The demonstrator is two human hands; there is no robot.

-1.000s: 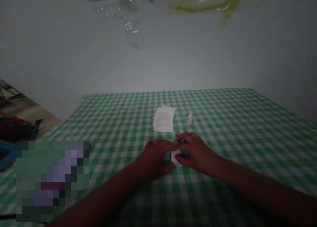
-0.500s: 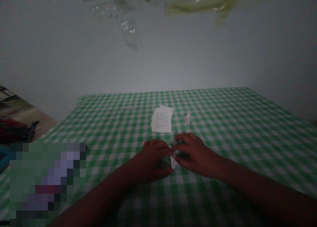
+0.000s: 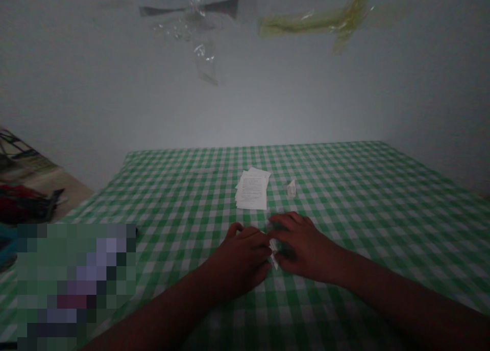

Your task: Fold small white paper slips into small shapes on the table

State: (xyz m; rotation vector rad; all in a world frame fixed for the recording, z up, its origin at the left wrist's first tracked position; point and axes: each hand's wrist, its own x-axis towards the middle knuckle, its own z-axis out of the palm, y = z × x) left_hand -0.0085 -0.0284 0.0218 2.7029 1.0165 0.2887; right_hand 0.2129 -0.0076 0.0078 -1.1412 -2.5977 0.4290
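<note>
You've got a little folded white paper (image 3: pixel 273 253) pinched between your left hand (image 3: pixel 239 259) and right hand (image 3: pixel 302 249), mostly hidden, kinda crumpled, with a pointy end poking down past your fingers (image 3: pixel 285 220).

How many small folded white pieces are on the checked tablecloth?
2: one white piece between the left hand and right hand, another white piece right of the printed sheets. More could hide under the hands.
</note>
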